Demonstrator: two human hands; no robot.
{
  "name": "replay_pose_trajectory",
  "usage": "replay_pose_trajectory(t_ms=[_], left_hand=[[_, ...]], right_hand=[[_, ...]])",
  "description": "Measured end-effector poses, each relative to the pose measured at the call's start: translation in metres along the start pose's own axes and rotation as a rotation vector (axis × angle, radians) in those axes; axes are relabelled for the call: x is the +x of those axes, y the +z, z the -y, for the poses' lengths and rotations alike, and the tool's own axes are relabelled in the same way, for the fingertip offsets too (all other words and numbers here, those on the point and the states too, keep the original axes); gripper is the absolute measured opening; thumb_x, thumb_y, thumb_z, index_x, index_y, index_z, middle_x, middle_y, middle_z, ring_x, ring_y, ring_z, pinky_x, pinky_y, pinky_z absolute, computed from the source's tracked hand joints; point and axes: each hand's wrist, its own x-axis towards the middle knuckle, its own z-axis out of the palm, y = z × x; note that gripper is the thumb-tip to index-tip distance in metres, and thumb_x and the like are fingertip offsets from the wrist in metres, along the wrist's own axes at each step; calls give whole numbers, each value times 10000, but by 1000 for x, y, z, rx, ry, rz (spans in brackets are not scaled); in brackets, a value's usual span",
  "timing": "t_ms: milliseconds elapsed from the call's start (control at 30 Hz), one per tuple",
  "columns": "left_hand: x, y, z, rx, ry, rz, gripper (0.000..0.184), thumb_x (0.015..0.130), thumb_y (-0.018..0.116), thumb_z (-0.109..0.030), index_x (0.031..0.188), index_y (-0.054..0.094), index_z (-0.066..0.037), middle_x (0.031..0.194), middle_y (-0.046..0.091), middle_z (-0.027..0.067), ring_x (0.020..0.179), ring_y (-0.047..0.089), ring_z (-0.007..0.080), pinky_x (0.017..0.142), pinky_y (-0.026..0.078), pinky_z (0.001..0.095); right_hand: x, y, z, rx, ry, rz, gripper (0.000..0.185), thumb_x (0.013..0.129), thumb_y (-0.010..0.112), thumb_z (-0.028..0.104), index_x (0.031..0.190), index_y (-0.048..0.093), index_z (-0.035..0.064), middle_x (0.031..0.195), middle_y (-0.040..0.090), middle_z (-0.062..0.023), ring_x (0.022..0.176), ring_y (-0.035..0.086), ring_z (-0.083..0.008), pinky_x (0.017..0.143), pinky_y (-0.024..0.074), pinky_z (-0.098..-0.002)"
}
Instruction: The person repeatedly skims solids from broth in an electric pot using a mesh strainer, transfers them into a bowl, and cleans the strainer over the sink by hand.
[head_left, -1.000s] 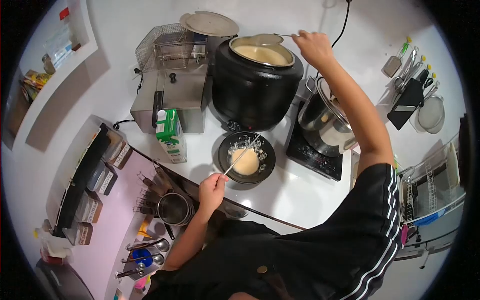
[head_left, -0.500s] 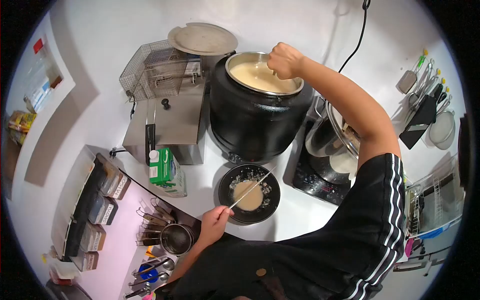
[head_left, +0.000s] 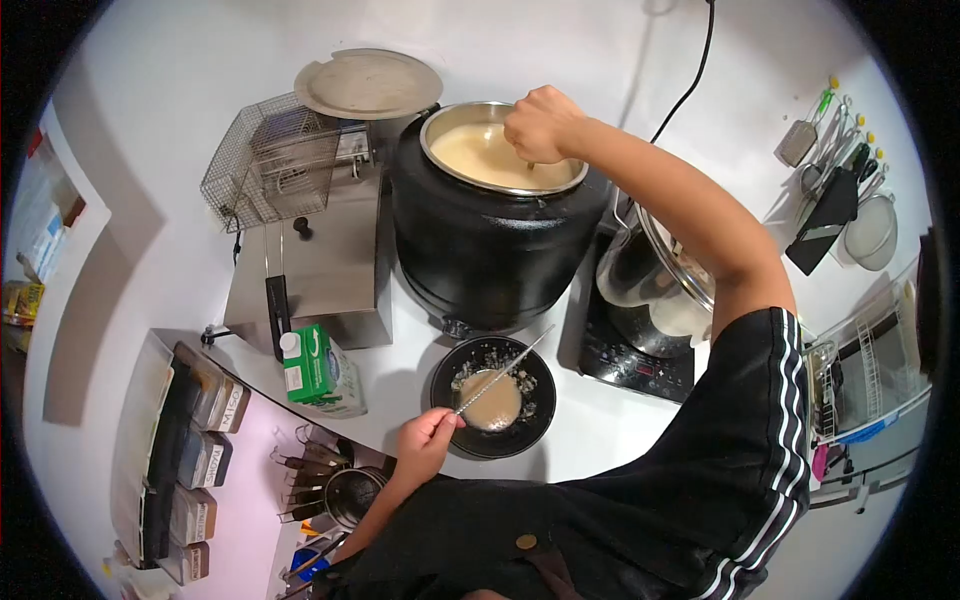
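Observation:
My left hand [head_left: 426, 444] is closed on one end of a slender metal stick [head_left: 497, 375]. The stick slants across a black bowl [head_left: 545, 405] that holds a pale brown liquid [head_left: 492, 400], with whitish bits stuck to the inner wall. Above the open top of a black soup kettle [head_left: 490, 255], my right hand [head_left: 545, 125] makes a fist near the rim. A short bit of a thin handle shows below it, over the creamy soup [head_left: 465, 150]; the rest of that thing is hidden.
A green carton [head_left: 325, 372] stands left of the bowl, beside a steel fryer [head_left: 330, 265] with a wire basket [head_left: 290, 165]. A steel pot [head_left: 635, 285] sits on a black induction hob [head_left: 637, 370] at right. Utensils, including a strainer [head_left: 871, 235], hang on the wall.
The view has shifted, so the kettle, fryer and carton appear further left. Both hands keep about the same place relative to the bowl and kettle.

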Motion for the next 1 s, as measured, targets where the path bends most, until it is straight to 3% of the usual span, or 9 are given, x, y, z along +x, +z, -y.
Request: replay_pose_trajectory(t_ms=[200, 433, 533, 633, 700, 900, 1000], left_hand=[[-2, 2, -6, 2, -46, 31, 173, 853, 495, -131, 801, 591, 3, 698, 588, 31, 668, 518, 74, 620, 419, 218], [-4, 0, 2, -5, -27, 24, 169, 852, 492, -126, 798, 588, 2, 679, 575, 22, 656, 500, 61, 605, 410, 215], [-8, -3, 3, 4, -23, 37, 168, 851, 493, -127, 799, 590, 1, 669, 563, 9, 638, 484, 51, 585, 399, 209], [-9, -4, -1, -10, 10, 39, 167, 850, 495, -126, 799, 590, 1, 671, 561, 2, 627, 477, 47, 571, 390, 203], [-9, -4, 0, -25, 0, 29, 169, 851, 494, -125, 799, 591, 2, 670, 559, -2, 622, 472, 45, 562, 385, 199], [-8, -1, 2, -34, 38, 49, 168, 852, 495, -127, 803, 591, 2, 665, 558, -3, 612, 468, 45, 556, 382, 198], [-7, -1, -3, -11, 14, 61, 171, 853, 495, -132, 799, 591, -1, 645, 544, -14, 587, 450, 40, 533, 369, 195]], right_hand=[[2, -6, 13, 204, 198, 38, 318, 680, 431, 208, 866, 651, 73, 871, 636, -136, 834, 606, -289, 716, 467, -380], [5, 18, 17, 485, 472, 7, 374, 711, 409, 241, 942, 629, 44, 1008, 610, -132, 920, 590, -269, 789, 450, -379], [-1, 22, 0, 548, 617, -89, 354, 710, 422, 259, 917, 640, 71, 969, 627, -110, 906, 595, -263, 791, 443, -368], [-21, 12, -20, 679, 727, 34, 320, 705, 423, 257, 861, 657, 106, 884, 646, -91, 877, 602, -257, 762, 450, -354], [-31, 22, -34, 765, 813, -6, 259, 668, 449, 229, 742, 664, 105, 768, 645, -84, 793, 612, -252, 696, 451, -332], [-55, 49, -60, 880, 788, 15, 167, 586, 512, 174, 584, 622, 48, 612, 597, -90, 597, 569, -223, 576, 415, -338], [-56, 60, -67, 881, 748, 17, 162, 601, 517, 166, 573, 619, 43, 582, 582, -93, 564, 542, -205, 541, 396, -337]])
